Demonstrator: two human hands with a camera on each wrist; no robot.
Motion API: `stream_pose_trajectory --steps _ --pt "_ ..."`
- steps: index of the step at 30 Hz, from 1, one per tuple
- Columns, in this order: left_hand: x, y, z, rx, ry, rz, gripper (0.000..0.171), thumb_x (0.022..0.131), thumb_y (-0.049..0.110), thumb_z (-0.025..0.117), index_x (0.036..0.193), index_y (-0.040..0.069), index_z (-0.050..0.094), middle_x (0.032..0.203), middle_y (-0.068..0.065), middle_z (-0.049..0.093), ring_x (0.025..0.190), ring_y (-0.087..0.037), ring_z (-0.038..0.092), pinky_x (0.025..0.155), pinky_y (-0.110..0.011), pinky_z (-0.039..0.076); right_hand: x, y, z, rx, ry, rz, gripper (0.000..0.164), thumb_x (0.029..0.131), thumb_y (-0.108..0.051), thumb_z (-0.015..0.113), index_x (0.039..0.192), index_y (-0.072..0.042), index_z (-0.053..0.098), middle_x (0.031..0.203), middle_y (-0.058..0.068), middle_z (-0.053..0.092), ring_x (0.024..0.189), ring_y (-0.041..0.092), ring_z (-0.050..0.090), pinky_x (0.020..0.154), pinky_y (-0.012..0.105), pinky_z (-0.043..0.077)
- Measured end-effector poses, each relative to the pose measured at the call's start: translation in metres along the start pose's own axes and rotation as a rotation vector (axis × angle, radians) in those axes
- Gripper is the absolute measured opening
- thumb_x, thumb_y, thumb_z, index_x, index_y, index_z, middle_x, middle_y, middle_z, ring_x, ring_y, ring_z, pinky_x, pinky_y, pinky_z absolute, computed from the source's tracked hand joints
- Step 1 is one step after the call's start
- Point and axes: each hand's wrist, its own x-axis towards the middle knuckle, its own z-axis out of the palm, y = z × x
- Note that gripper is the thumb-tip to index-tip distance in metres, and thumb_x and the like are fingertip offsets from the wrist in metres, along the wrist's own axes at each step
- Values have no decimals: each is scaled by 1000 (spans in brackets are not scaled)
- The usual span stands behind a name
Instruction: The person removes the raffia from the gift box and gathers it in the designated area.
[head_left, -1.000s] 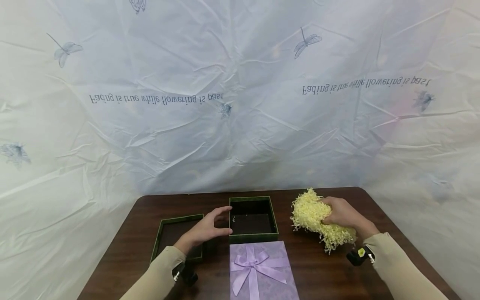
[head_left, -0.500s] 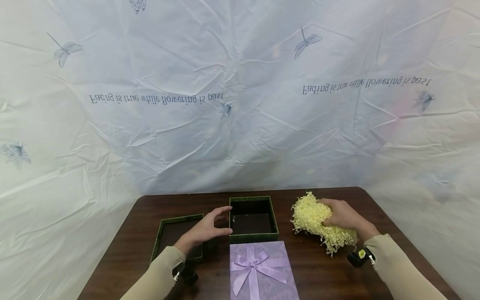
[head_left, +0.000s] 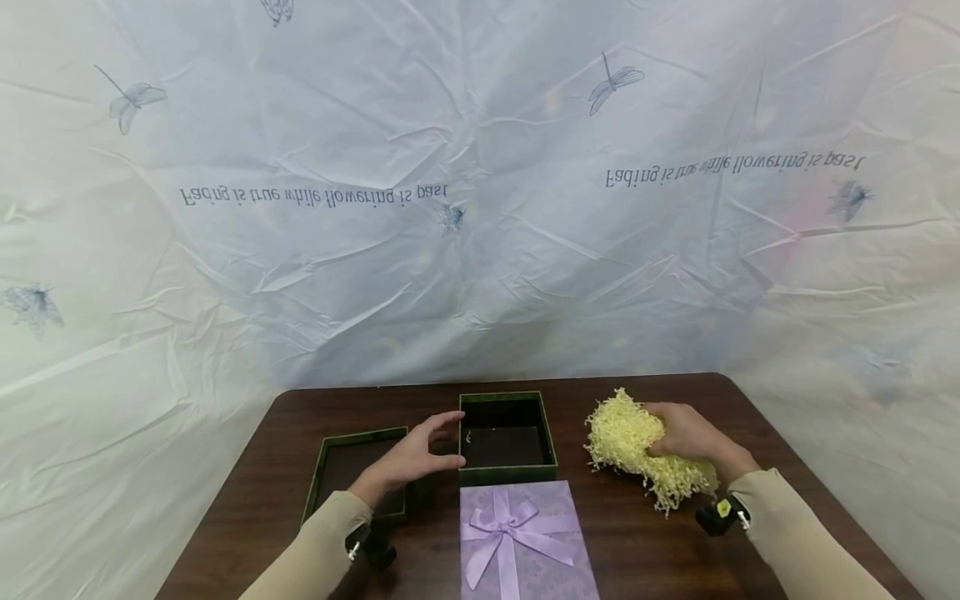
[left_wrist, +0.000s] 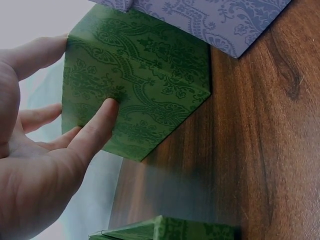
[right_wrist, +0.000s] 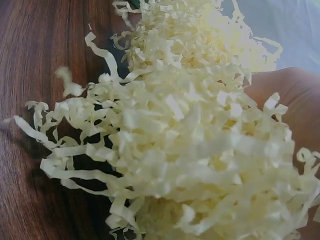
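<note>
My left hand point(head_left: 411, 454) touches the left wall of a green patterned box point(head_left: 510, 477). Its fingertips rest near that wall's far corner, with the thumb at the near corner; in the left wrist view the fingers meet the green side of the box point(left_wrist: 145, 85). Inside, the box shows a dark bottom with a few pale shreds. To the right, my right hand point(head_left: 686, 432) grips a clump of pale yellow shredded paper point(head_left: 618, 429) low over the table. Loose strands of shredded paper point(right_wrist: 195, 135) fill the right wrist view and hide most of the fingers.
A purple gift box point(head_left: 543, 575) with a ribbon bow lies in front of the green box. A shallow green-edged lid point(head_left: 348, 467) lies upturned behind my left forearm. The brown wooden table point(head_left: 645, 554) ends at a pale printed sheet point(head_left: 480, 275).
My right hand has sunk slightly with the shredded paper, whose top sits lower and a little further right. The left hand and the boxes stay where they were.
</note>
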Motion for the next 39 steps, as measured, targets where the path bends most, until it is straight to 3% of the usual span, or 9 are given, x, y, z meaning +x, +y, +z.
stream_pose_trajectory --steps 2,7,20,26,39 --pt "0 0 0 0 -1 1 76 89 20 73 151 7 31 154 -20 31 135 -39 41 101 -54 45 0 1 1 -3 0 0 72 73 -6 79 137 10 48 138 33 48 103 38 60 65 34 40" --pt "0 -1 0 -5 -1 4 77 89 21 73 151 7 31 154 -20 32 135 -39 40 101 -55 44 -1 5 4 1 -18 -3 72 73 -4 78 137 10 47 139 33 46 117 49 52 65 34 40" --pt "-1 -2 1 -3 3 8 75 89 19 73 151 9 33 154 -20 32 135 -39 41 101 -54 45 -4 6 13 -38 -35 -22 71 73 -6 80 136 8 50 139 29 49 123 49 49 65 34 41" --pt "-1 -2 2 -1 5 5 73 89 18 73 151 10 34 154 -20 32 135 -39 41 100 -54 45 -4 3 14 -96 -43 -12 73 74 -11 82 137 6 49 138 28 50 121 48 51 75 46 54" --pt "1 -2 0 14 6 13 75 89 20 73 151 8 33 154 -16 33 136 -40 39 102 -56 43 -6 4 15 -133 -6 -44 72 75 -15 80 138 2 50 140 29 47 125 51 47 84 58 51"
